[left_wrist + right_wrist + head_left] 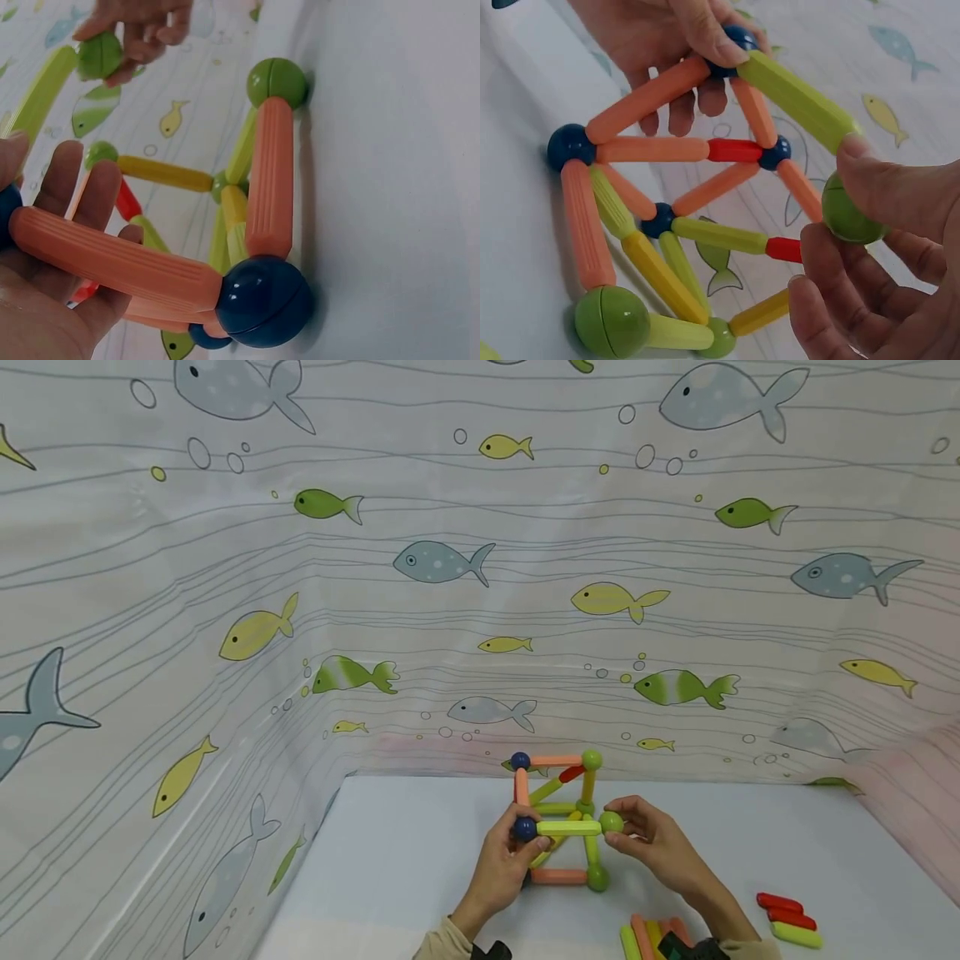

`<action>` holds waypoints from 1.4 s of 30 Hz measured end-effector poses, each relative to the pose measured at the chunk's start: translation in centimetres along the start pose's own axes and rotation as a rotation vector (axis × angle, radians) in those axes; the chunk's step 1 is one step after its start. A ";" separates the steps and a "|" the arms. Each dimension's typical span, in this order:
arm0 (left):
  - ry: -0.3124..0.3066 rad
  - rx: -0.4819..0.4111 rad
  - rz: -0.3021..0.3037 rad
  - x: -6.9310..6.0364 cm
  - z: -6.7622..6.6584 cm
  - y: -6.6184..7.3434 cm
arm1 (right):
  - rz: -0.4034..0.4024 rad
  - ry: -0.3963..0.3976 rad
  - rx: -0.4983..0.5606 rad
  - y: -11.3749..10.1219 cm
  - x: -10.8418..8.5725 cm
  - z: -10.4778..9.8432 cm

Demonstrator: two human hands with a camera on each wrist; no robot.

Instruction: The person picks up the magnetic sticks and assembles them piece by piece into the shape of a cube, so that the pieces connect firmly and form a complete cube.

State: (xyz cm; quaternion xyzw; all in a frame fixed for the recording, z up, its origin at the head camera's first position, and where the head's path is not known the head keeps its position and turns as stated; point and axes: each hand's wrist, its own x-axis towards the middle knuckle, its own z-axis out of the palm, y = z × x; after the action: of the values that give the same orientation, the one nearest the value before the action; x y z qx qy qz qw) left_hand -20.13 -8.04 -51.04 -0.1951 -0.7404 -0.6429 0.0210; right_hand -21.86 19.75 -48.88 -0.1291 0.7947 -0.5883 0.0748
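A cube-like frame of magnetic rods and balls stands on the table, with salmon rods (558,877) and several diagonals of joined rods. My left hand (491,864) grips the navy ball (524,828) at its upper near left corner. From that ball a yellow-green rod (568,828) runs right to a green ball (611,823), which my right hand (660,847) pinches between thumb and fingers. In the right wrist view, the thumb covers where this rod (799,101) meets the green ball (849,214). Below, another green ball (277,82) rests on the table.
Loose salmon, yellow and yellow-green rods (641,935) lie at the near edge, partly behind the right wrist. Farther right are two red rods (783,910) and a yellow-green rod (797,935). A fish-patterned sheet (555,677) surrounds the white table (405,843).
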 end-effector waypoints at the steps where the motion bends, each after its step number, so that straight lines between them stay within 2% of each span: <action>1: 0.001 0.002 0.000 0.0 0.0 0.0 | -0.013 0.006 -0.010 -0.4 -0.2 0.1; 6: -0.001 -0.005 0.007 0.0 0.1 0.1 | -0.066 0.039 -0.053 -1.2 -0.7 0.2; 15: -0.002 -0.003 -0.003 0.0 0.1 0.2 | -0.168 0.088 -0.129 -1.3 -1.1 0.2; 24: -0.012 0.161 0.016 0.5 -0.5 0.6 | -0.249 0.093 -0.187 -1.8 -1.5 0.1; 29: -0.046 0.082 -0.032 0.9 -0.7 1.1 | -0.250 0.090 -0.196 -1.6 -1.5 0.0; 32: -0.061 0.029 -0.056 1.0 -0.5 1.2 | -0.202 0.043 -0.195 -1.4 -1.5 -0.6; 35: -0.067 0.002 -0.061 0.8 -0.4 1.1 | -0.080 -0.039 -0.238 -1.3 -1.8 -1.3; 39: -0.077 -0.022 -0.067 0.8 -0.4 1.0 | 0.115 -0.165 -0.390 -0.8 -2.4 -1.7; 42: -0.087 -0.040 -0.071 0.9 -0.4 1.1 | 0.238 -0.211 -0.533 -0.4 -2.7 -0.7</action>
State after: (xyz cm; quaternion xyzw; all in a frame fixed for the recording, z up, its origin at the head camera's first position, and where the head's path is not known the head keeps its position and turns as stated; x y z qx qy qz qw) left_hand -20.65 -8.11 -49.65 -0.1969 -0.7340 -0.6489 -0.0377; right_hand -19.45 21.08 -48.35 -0.1106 0.9183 -0.3298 0.1890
